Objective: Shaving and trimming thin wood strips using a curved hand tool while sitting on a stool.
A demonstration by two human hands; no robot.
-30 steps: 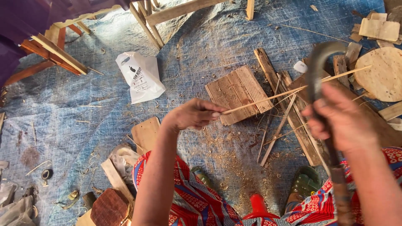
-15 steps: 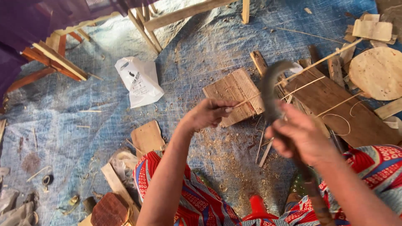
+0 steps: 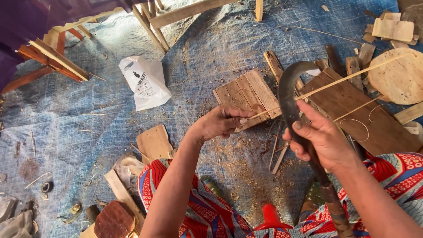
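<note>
My left hand (image 3: 219, 123) pinches the near end of a long thin bamboo strip (image 3: 339, 81) that runs up and to the right across the view. My right hand (image 3: 324, 140) grips a curved dark knife (image 3: 288, 94) by its blade and handle, thumb on the blade. The hooked blade rests against the strip just right of my left hand. Red patterned cloth (image 3: 207, 211) covers my knees below both arms.
A blue tarpaulin (image 3: 88, 132) covers the ground, strewn with shavings. Wooden boards (image 3: 246, 94), a dark plank (image 3: 357, 119), a round wooden disc (image 3: 396, 77), a white plastic bag (image 3: 147, 81), wood scraps at lower left and chair legs (image 3: 154, 22) lie around.
My right hand with the curved knife has moved left, toward my left hand, bringing the blade onto the strip. The left hand keeps its hold on the strip's end.
</note>
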